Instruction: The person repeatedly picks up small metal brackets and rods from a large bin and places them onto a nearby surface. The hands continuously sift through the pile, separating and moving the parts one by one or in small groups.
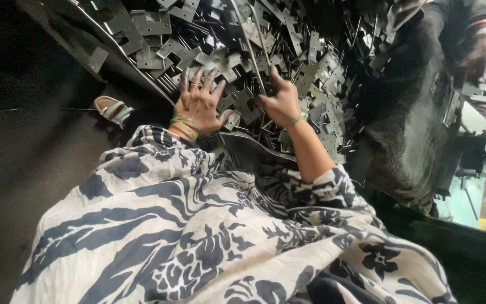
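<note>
Am seeing sandal (112, 109) lying on dark floor at far left. My left hand (199, 102) is resting fingers spread, palm down, on heap of flat metal brackets (220, 59), gripping nothing. My right hand (281, 102) is curling around thin metal rod (250, 45); fingertips hidden, grip hard to confirm. Another person's hand (475, 56) is showing at far right, partly cut off.

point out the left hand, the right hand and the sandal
left hand (201, 104), head view, back of the hand
right hand (281, 102), head view, back of the hand
sandal (112, 110), head view, its straps
</note>
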